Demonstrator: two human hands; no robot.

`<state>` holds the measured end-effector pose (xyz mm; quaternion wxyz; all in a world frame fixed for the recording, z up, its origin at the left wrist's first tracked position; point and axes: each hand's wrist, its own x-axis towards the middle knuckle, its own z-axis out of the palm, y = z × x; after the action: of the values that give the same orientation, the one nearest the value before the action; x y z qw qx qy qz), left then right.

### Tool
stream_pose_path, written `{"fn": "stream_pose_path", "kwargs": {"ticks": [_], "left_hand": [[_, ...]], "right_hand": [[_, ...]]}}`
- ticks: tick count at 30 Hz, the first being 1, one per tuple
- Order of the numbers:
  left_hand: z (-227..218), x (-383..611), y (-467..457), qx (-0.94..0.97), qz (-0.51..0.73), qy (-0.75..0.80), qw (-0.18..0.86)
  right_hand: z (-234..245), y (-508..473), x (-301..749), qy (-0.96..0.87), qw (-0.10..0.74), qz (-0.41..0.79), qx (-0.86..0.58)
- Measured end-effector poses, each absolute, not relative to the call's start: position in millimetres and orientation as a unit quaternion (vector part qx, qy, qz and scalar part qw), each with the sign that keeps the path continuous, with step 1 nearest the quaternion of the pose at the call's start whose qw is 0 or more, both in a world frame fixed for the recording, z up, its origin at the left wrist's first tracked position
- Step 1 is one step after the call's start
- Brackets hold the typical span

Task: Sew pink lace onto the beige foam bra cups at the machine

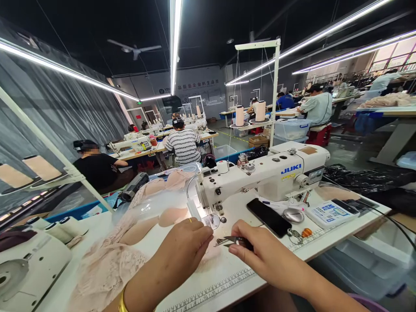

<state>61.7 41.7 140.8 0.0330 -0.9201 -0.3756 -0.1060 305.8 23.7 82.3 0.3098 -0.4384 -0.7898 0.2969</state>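
My right hand [256,251] grips a pair of thread snips [238,242], its dark blades pointing left toward my other hand. Just left of the tips, my left hand [185,245] has its fingers pinched together; what lies between them is too small to make out. Both hands are in front of the needle area of a white sewing machine [253,173]. Pale pink lace fabric with moulded cups [139,229] spreads over the table to the left of my left hand.
A black phone [269,216], a silver oval object [293,215], keys [294,236] and a white box [331,213] lie to the right. Measuring tape [214,290] runs along the front edge. Thread cones [260,111] stand behind the machine. Other people sew further back.
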Motion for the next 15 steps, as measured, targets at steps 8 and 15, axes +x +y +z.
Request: {"fn": "stream_pose_path", "kwargs": {"ticks": [8,15], "left_hand": [[138,69,39,-0.931,-0.132,-0.337,0.053],[119,62,38,-0.824,-0.312,-0.441,-0.173]], "right_hand": [[72,37,276,-0.816,0.276,0.163,-0.481],[7,77,308,-0.813,0.215,0.056,-0.538]]}}
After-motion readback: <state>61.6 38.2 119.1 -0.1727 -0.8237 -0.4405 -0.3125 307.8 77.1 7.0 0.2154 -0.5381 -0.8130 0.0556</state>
